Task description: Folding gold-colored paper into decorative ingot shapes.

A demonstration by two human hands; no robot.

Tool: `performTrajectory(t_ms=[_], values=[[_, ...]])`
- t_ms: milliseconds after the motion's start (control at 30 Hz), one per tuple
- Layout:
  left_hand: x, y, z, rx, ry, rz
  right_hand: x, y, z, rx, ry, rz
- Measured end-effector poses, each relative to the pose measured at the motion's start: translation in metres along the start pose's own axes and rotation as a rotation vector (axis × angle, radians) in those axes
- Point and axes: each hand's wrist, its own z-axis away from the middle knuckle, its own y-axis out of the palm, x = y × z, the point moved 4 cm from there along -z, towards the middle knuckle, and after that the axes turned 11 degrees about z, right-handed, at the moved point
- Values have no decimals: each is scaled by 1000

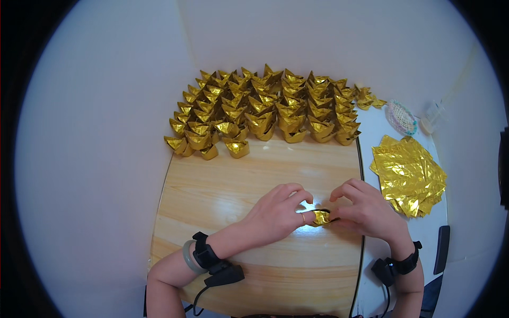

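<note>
Over the right part of the wooden tabletop (pixel 254 188), I hold a small folded gold foil paper ingot (pixel 321 217) between both hands. My left hand (pixel 281 209) grips its left end, with the thumb partly hidden and the index finger curled above. At the opposite end, my right hand (pixel 367 208) pinches the foil, its index finger raised and bent. Dark openings show along the ingot's edges. Rows of finished gold paper ingots (pixel 261 125) stand packed together across the far side, and one ingot (pixel 236 148) sits at their front.
A fanned stack of gold foil sheets (pixel 409 177) lies on the white surface (pixel 377 123) at right. Behind it are a beaded mesh dish (pixel 402 118), a clear jar (pixel 433 116) and small folded gold pieces (pixel 366 98). Cabled black devices (pixel 225 274) hang at both wrists.
</note>
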Motion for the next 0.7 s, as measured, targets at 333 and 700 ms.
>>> performTrajectory(t_ms=[333, 700], values=[[3, -3, 1, 39, -52, 103, 2, -3, -1, -7, 1, -49], [13, -3, 0, -143, -161, 440, -1, -4, 2, -35, 21, -64]])
